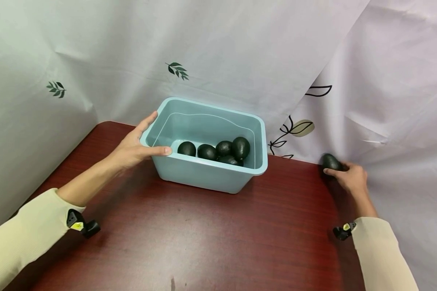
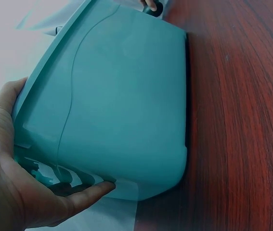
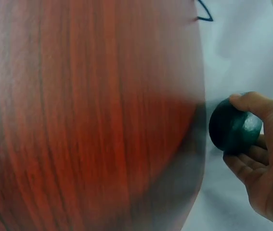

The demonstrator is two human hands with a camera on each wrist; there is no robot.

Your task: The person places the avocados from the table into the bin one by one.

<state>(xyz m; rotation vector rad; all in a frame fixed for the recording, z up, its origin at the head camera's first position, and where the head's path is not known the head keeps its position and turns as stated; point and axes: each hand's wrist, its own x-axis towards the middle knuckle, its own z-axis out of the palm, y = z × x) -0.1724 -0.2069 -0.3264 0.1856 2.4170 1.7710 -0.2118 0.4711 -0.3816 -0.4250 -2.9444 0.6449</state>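
Observation:
A light-blue plastic bin [image 1: 204, 171] stands on the table at its far side. My left hand [image 1: 132, 147] grips the bin's left end, the thumb over the front rim and the fingers spread along the end toward the back. Several dark green avocados [image 1: 206, 152] lie on the bin's floor, bunched toward its right half. Far to the right, my right hand [image 1: 353, 178] holds another avocado [image 1: 330, 161] between thumb and fingers. The right wrist view shows this avocado [image 3: 232, 127] just past the table's edge, against the white cloth, with fingers under it.
The dark red wooden table [image 1: 204, 242] spreads in front of the bin. White cloth [image 1: 222, 48] with printed leaves hangs along the back and both sides, close behind the bin. Small black devices [image 1: 81, 224] sit on both sleeves near the wrists.

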